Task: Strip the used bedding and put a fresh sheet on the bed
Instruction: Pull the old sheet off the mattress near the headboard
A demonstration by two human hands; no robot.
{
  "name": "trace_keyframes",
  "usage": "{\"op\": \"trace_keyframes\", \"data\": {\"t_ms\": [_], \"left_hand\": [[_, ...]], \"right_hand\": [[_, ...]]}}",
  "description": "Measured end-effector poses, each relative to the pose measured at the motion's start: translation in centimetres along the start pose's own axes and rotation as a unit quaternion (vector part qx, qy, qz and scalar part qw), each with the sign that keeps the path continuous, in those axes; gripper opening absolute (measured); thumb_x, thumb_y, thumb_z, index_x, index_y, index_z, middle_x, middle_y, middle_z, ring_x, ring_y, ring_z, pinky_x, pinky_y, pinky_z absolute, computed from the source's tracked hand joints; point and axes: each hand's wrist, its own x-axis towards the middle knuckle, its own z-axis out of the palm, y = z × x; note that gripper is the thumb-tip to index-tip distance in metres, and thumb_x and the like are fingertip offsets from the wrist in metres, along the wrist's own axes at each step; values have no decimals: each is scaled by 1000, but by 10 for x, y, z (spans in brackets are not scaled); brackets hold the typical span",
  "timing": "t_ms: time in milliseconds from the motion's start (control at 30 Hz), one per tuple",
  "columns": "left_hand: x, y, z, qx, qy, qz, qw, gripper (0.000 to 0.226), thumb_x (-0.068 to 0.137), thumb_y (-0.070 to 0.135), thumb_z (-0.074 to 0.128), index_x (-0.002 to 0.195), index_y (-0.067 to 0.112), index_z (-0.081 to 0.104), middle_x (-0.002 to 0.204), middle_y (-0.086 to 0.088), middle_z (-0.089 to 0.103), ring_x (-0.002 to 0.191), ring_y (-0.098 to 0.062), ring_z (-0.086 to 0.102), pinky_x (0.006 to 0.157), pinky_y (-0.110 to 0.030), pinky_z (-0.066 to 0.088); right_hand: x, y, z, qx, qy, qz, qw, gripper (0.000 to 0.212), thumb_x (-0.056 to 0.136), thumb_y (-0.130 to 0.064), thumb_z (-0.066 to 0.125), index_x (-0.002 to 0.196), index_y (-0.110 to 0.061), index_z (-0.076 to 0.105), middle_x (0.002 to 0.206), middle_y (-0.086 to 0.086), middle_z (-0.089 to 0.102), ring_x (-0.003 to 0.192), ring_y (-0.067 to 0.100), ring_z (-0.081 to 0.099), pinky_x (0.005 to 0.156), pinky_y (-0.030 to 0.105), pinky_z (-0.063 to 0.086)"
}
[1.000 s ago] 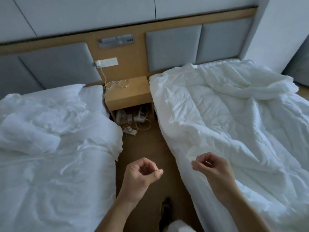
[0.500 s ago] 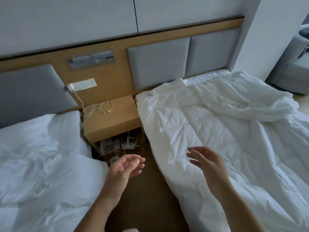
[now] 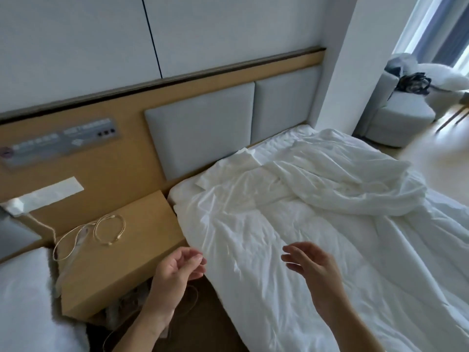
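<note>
Head cam has the person in the aisle between two beds, facing the bed (image 3: 286,134) on the right. The used duvet (image 3: 291,232) lies crumpled over it, spreading from the middle of the frame out to 3 and 5 o'clock. There's a thicker bunched roll at about 2 o'clock.

Both hands are empty. The left hand (image 3: 177,270), at 7 o'clock, floats palm-up with relaxed, slightly bent fingers, right at the duvet's near edge. The right hand (image 3: 312,270), at 5 o'clock, hovers over the duvet with fingers spread loose. Neither has hold of any fabric yet.

So it looks like the very start of the strip, going in for the first grab. My two cents on doing it well:

- Take the near edge with the hands well apart, so the whole width comes along rather than one corner.
- Get a real fistful. Puffy duvets probably slip out of a fingertip pinch.
- Pull towards the foot of the bed rather than sideways into the aisle.

The last one matters because the nightstand (image 3: 121,250) sits just beside the bed at 8 o'clock with a looped cable (image 3: 109,229) on top. A sideways drag could easily snag it. There's more stuff under the nightstand too, but it's too dark to tell what.
</note>
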Motion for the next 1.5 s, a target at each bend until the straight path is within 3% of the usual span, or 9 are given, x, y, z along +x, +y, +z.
{"op": "trace_keyframes", "data": {"t_ms": [467, 633, 700, 833, 1033, 1200, 1300, 1367, 1500], "left_hand": [[256, 27, 80, 50, -114, -18, 992, 23, 75, 40, 75, 89, 21, 76, 89, -14, 74, 84, -29, 72, 76, -31, 59], [333, 14, 114, 114, -121, -39, 985, 7, 82, 22, 73, 86, 17, 76, 85, -14, 74, 83, -33, 71, 76, -33, 58], [371, 4, 133, 173, -148, -44, 973, 15, 76, 34, 75, 86, 23, 76, 86, -8, 75, 85, -26, 72, 77, -31, 58], [470, -30, 171, 329, -229, -10, 916, 5, 84, 31, 73, 82, 35, 72, 86, 14, 72, 88, -3, 67, 76, -23, 51], [687, -103, 263, 518, -265, 191, 791, 27, 87, 8, 64, 112, 17, 70, 122, -4, 67, 108, -26, 64, 92, -24, 43], [798, -164, 312, 677, -308, 165, 648, 76, 80, 56, 72, 141, 20, 46, 134, -9, 61, 133, -32, 49, 121, -49, 13], [799, -193, 296, 635, -310, 194, 681, 51, 84, 61, 65, 110, 18, 60, 110, -15, 71, 110, -37, 61, 96, -42, 42], [789, -200, 276, 588, -305, 220, 716, 42, 89, 59, 61, 83, 19, 53, 94, -19, 69, 93, -41, 64, 69, -37, 38], [779, -188, 227, 552, -275, 333, 713, 51, 91, 58, 59, 65, 24, 32, 60, -18, 59, 57, -43, 58, 53, -34, 33]], "right_hand": [[217, 19, 31, 41, 100, 57, 993, 7, 91, -7, 69, 87, -8, 76, 85, 13, 75, 83, 25, 74, 73, 32, 56], [303, 43, 36, 42, 104, 73, 991, 5, 91, -8, 70, 92, -9, 74, 85, 8, 76, 85, 24, 74, 70, 29, 55], [342, 68, 39, 53, 120, 99, 986, 6, 91, -8, 70, 95, -11, 74, 88, 6, 77, 90, 25, 74, 72, 31, 55], [424, 126, 42, 181, 185, 178, 949, 25, 91, -10, 71, 115, -7, 65, 110, 14, 73, 98, 26, 73, 80, 37, 58], [569, 218, 30, 468, 298, 215, 803, 38, 95, -21, 65, 130, -8, 55, 130, 10, 55, 118, 29, 59, 96, 42, 52], [647, 241, -11, 631, 299, 78, 711, 50, 93, -32, 66, 139, -14, 59, 134, 8, 64, 128, 28, 58, 109, 46, 45], [655, 242, -10, 628, 257, 22, 734, 48, 97, -25, 61, 142, -12, 55, 133, 12, 64, 126, 30, 60, 104, 48, 49], [654, 236, 2, 603, 205, 11, 771, 45, 95, -23, 61, 139, -13, 57, 134, 11, 63, 130, 27, 57, 107, 48, 46], [655, 214, 46, 478, 85, 77, 871, 38, 82, -27, 71, 117, -14, 73, 122, 7, 70, 118, 23, 64, 101, 40, 51]]}}
